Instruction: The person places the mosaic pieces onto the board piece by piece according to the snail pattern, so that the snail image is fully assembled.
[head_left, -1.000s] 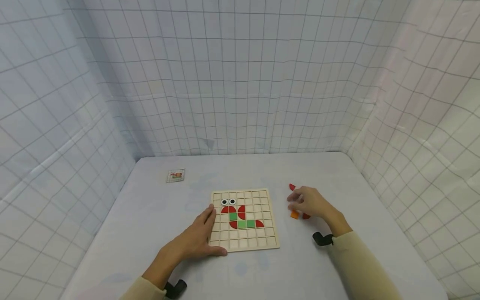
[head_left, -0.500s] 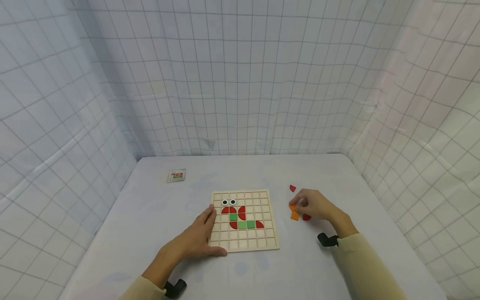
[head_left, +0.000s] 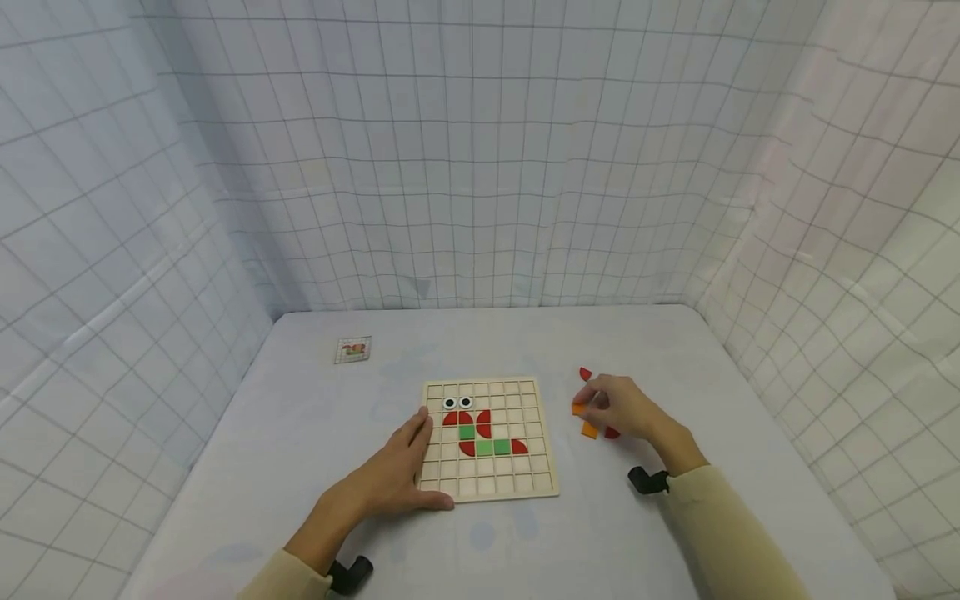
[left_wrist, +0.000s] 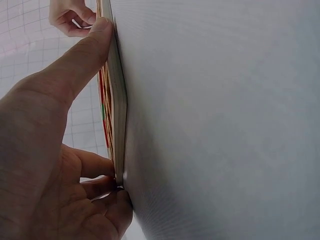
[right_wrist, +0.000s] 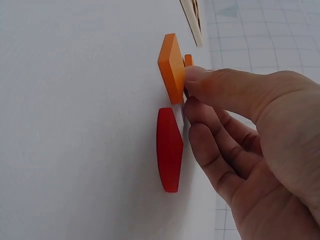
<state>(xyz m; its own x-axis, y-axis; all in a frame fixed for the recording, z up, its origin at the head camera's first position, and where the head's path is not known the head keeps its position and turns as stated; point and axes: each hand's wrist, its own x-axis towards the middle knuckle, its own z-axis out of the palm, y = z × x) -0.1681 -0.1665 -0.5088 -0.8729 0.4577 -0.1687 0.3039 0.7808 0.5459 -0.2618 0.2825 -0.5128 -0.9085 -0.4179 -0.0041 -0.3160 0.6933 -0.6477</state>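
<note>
My left hand holds the left corner of a wooden grid board, thumb on the near edge and fingers along the left edge. Two eye tiles and several red and green pieces lie on the grid. To the right of it, my right hand pinches an orange tile between thumb and fingers, low over the table. The right wrist view shows another orange tile and a red piece beside the fingertips. The hand partly covers these pieces.
A small picture card lies at the back left of the white table. One red piece is just behind my right hand. Grid-patterned curtains stand at the back and both sides.
My right hand shifted slightly right, then back left, and an orange tile now shows at its fingertips, left of where it was. My left hand and the board have stayed put.
</note>
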